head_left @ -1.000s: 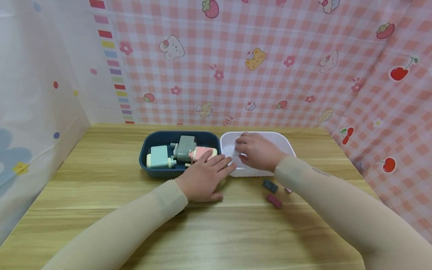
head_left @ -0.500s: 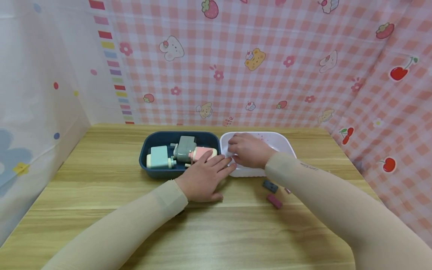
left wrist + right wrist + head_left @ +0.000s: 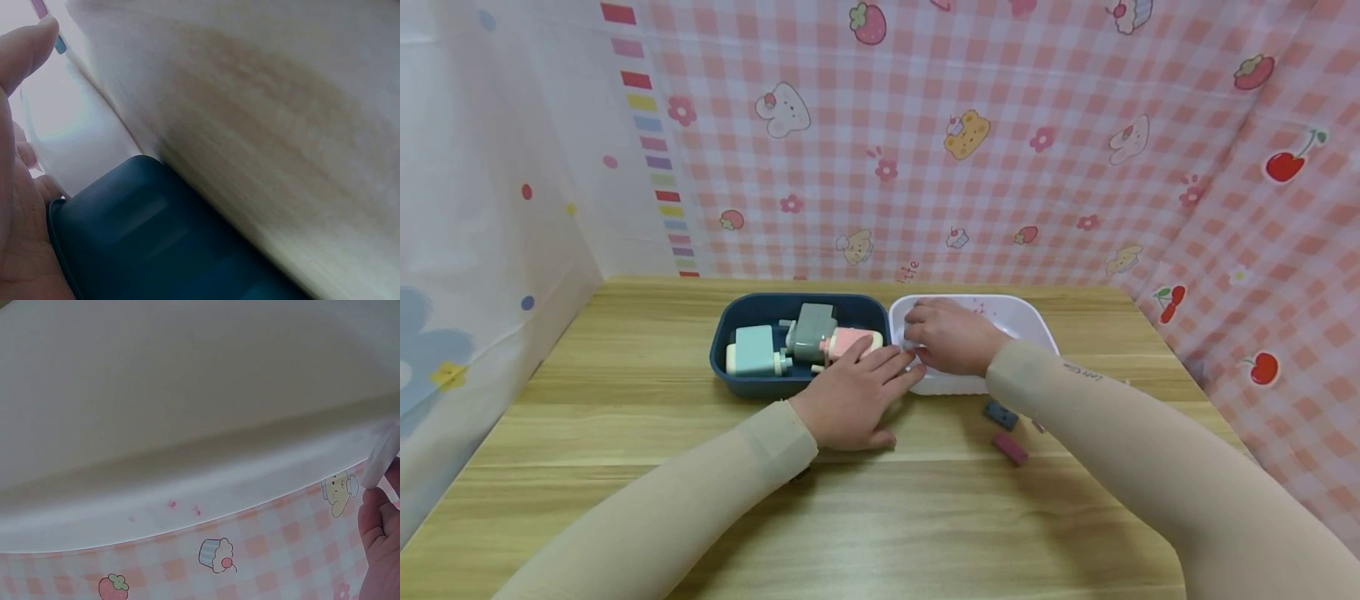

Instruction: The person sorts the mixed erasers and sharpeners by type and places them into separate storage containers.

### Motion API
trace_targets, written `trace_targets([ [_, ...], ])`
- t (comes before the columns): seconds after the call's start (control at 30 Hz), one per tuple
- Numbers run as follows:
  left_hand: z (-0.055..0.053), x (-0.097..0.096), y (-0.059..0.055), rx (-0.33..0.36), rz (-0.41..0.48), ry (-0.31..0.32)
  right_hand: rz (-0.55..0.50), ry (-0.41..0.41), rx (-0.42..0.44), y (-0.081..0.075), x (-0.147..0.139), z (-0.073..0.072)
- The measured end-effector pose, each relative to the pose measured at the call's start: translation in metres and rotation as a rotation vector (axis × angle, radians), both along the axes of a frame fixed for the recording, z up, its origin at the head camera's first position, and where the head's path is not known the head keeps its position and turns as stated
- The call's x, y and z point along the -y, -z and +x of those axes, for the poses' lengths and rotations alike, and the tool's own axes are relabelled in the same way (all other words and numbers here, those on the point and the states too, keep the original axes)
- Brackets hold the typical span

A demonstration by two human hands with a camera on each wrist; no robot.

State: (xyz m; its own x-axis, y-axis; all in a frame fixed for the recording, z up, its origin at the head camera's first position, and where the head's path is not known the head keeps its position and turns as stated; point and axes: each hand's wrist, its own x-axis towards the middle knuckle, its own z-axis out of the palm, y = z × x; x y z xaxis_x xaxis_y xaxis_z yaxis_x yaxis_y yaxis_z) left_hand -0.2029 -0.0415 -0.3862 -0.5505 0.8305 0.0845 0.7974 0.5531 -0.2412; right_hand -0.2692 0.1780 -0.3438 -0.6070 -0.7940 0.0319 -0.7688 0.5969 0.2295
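In the head view my left hand (image 3: 853, 402) lies with fingers spread and straight over the front right corner of the navy bin (image 3: 752, 387), fingertips reaching the white bin's near left corner. In the right wrist view, thumb and fingers of my right hand (image 3: 382, 534) pinch a small white flat block (image 3: 380, 461). That hand (image 3: 957, 335) is inside the white bin (image 3: 1033, 321), close to its left wall. The navy bin holds crank pencil sharpeners: a mint one (image 3: 754, 348), a grey-green one (image 3: 814, 332) and a pink one (image 3: 844, 340), partly covered by my left fingers.
On the wooden table (image 3: 880, 525), in front of the white bin, lie a dark grey block (image 3: 1001, 414) and a dark pink block (image 3: 1011, 449). A small pink piece (image 3: 1038, 425) peeks out beside my right sleeve. A checked cloth (image 3: 1000, 183) hangs behind the table.
My right hand has moved left inside the white bin with the white block, toward its left wall, then nearly stopped. My left hand stays in place.
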Motion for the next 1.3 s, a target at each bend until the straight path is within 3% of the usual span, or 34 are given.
trace_targets([
  [0.27, 0.000, 0.000, -0.002, 0.005, -0.007, -0.005, -0.013, 0.077, 0.053, 0.000, -0.001, 0.003],
  [0.9, 0.000, -0.001, -0.002, 0.023, -0.015, -0.014, -0.067, 0.045, 0.032, 0.003, -0.019, 0.005],
  [1.3, 0.000, -0.002, -0.001, 0.018, -0.012, -0.018, -0.060, 0.089, 0.035, 0.002, -0.030, 0.013],
])
